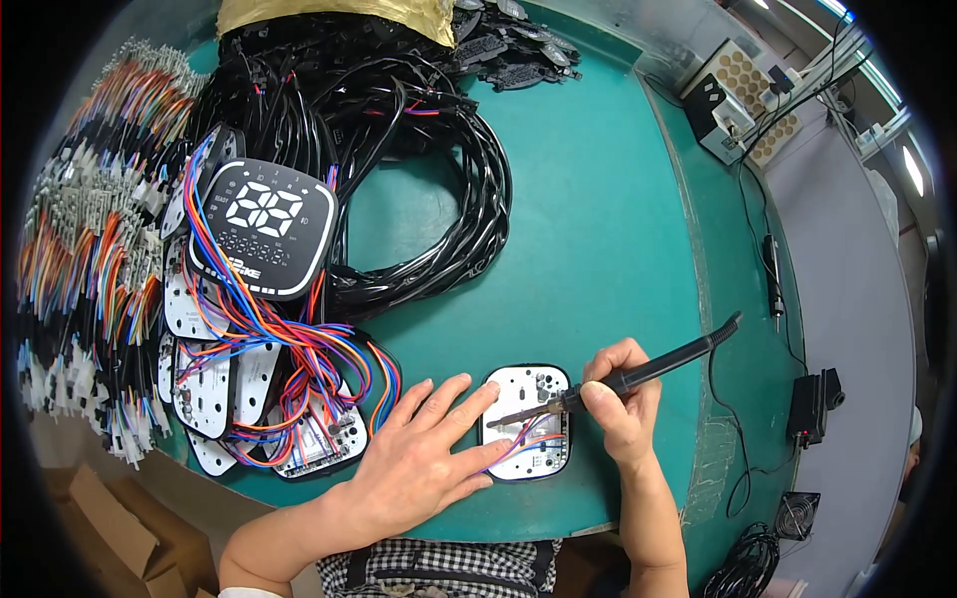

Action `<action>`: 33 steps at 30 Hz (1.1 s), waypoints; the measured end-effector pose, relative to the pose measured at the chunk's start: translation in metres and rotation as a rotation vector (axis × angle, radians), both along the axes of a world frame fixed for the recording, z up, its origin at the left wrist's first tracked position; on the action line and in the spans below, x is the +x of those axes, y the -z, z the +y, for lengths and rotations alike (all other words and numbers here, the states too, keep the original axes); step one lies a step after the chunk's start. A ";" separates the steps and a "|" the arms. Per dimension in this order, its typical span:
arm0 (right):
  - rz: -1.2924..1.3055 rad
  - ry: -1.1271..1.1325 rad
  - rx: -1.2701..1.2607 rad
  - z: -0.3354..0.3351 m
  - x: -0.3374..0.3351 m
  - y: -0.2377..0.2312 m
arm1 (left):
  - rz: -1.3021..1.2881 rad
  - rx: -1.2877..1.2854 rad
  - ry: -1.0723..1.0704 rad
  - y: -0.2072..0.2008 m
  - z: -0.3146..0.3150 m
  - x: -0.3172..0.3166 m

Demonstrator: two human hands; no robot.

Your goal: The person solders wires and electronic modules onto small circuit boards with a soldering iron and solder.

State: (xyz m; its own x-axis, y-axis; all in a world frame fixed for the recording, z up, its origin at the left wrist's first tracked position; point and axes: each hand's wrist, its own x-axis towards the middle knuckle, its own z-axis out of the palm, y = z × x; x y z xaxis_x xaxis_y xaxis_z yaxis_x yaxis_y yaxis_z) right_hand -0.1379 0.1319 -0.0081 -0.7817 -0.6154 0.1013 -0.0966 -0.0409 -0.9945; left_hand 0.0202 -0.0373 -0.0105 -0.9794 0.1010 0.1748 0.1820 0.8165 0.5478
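Observation:
A white circuit board (506,384) in a dark rounded housing lies on the green mat near the front edge. Purple, blue and red wires (522,442) run across it. My left hand (414,463) rests at the board's left side; its thumb and forefinger close on these wires while its other fingers are spread, one reaching the board's edge. My right hand (626,404) grips a soldering iron (638,375) by its black handle. The iron slants down to the left, its thin tip over the board's left half; whether it touches cannot be told.
Display units with boards and coloured wires (264,229) pile up at the left, beside bundles of wire leads (95,229). A coil of black cable (488,189) lies behind. Black plastic parts (513,50) sit at the back. A small fan (797,515) and cables stand at the right.

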 end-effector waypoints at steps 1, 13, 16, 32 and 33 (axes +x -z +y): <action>0.002 -0.005 0.007 0.001 0.000 0.000 | -0.002 -0.003 0.000 0.000 0.000 0.000; -0.013 0.297 -0.425 0.011 -0.028 -0.010 | 0.033 -0.003 -0.001 -0.006 -0.003 0.001; 0.038 0.434 -0.463 0.014 -0.040 -0.008 | 0.066 -0.027 0.009 -0.005 -0.002 -0.002; 0.282 0.711 -0.191 0.037 -0.079 0.029 | 0.196 -0.091 -0.160 0.012 0.006 -0.012; 0.265 0.712 -0.185 0.038 -0.080 0.029 | 0.203 -0.074 -0.195 0.011 0.006 -0.013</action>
